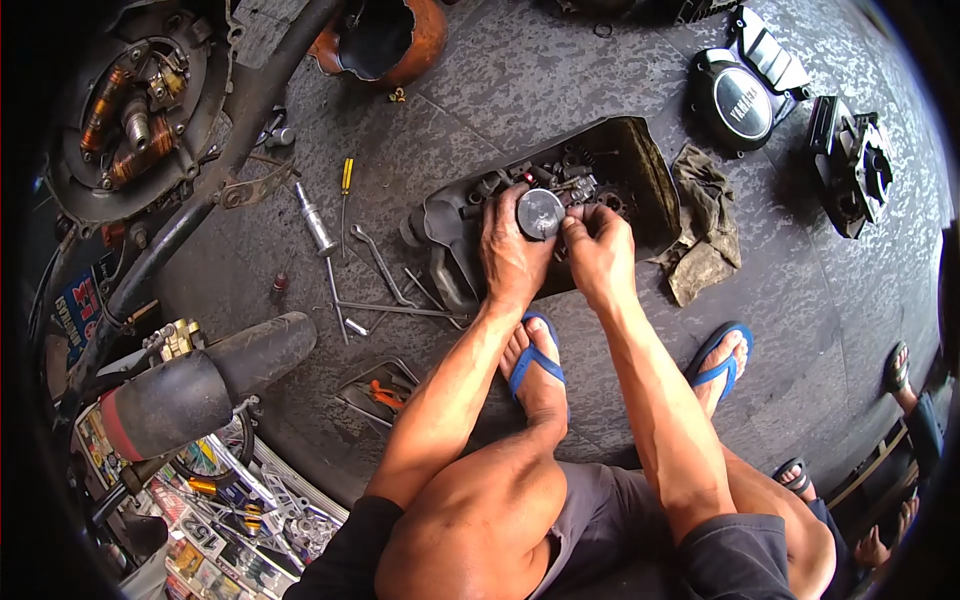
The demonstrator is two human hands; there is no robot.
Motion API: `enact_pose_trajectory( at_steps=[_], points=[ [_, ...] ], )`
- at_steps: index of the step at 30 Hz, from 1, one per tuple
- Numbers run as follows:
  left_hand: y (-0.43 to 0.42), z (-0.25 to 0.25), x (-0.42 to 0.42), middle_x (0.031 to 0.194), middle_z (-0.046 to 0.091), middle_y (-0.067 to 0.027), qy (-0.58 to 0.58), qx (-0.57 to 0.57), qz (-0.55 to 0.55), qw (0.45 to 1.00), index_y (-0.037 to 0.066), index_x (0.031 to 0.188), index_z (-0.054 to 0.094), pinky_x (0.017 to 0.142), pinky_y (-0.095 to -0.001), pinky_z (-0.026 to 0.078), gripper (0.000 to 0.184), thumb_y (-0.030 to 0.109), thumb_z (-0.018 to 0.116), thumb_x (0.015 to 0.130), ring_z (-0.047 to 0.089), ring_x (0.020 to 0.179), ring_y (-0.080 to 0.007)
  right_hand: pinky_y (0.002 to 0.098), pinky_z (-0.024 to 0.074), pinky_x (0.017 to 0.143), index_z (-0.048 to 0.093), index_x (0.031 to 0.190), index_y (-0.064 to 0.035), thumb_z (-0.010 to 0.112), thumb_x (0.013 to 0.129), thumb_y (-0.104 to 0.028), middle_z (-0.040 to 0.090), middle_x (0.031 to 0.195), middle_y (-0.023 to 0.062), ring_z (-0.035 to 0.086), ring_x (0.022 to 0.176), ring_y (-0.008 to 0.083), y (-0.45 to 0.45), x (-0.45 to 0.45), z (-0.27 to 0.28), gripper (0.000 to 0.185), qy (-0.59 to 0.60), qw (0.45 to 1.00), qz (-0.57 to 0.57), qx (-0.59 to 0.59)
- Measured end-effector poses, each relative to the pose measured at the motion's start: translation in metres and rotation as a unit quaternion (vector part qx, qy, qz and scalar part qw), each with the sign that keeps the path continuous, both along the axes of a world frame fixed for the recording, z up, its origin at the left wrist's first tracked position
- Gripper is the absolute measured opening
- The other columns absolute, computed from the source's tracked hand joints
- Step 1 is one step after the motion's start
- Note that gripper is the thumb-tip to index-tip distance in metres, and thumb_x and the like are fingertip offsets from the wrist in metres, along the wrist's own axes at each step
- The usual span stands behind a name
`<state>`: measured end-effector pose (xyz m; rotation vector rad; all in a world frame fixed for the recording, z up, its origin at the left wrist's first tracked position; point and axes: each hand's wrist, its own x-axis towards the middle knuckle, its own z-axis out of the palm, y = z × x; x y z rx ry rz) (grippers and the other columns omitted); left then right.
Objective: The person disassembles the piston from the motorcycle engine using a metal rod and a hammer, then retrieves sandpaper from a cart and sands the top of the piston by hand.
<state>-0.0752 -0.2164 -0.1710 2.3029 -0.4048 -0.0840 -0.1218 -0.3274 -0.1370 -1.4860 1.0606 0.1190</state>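
Observation:
Over a dark parts container, my left hand (512, 252) is wrapped round a piston (540, 214), its round grey crown facing up. My right hand (602, 252) is closed in a pinch right beside the piston's edge; whatever lies between thumb and finger is too small to make out. Beneath both hands, the open container (648, 170) holds several greasy metal engine parts (575, 180), partly hidden by the hands.
A dirty rag (705, 235) lies right of the container. Wrenches (380, 265), a yellow screwdriver (346, 178) and a socket tool (315, 222) are on the left floor. Engine covers (742, 105) lie upper right. A motorcycle frame (235, 150) borders the left. Another person's hand (875, 548) shows lower right.

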Motion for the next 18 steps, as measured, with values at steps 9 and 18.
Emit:
enact_pose_trajectory(
  at_steps=[9, 18],
  points=[
    [0.001, -0.004, -0.001, 0.109, 0.063, -0.018, 0.008, -0.018, 0.014, 1.0, 0.007, 0.118, 0.058, 0.086, -0.0476, 0.051, 0.05, 0.013, 0.081, 0.074, 0.062, 0.101, -0.0398, 0.032, 0.0534, 0.071, 0.066, 0.101, 0.0042, 0.066, 0.093, -0.01, 0.071, 0.082, 0.0092, 0.065, 0.076, 0.0142, 0.011, -0.007, -0.006, 0.016, -0.061, 0.996, 0.016, -0.056],
    [0.007, -0.001, -0.002, 0.112, 0.066, -0.0161, 0.045, -0.026, 0.015, 0.999, 0.005, 0.118, 0.059, 0.093, -0.0444, 0.051, 0.048, 0.013, 0.079, 0.075, 0.064, 0.105, -0.0366, 0.0366, 0.0548, 0.075, 0.067, 0.102, 0.002, 0.065, 0.092, -0.01, 0.072, 0.088, 0.0185, 0.071, 0.082, 0.0243, 0.022, -0.014, 0.011, 0.016, -0.098, 0.982, 0.099, -0.129]
  ],
)
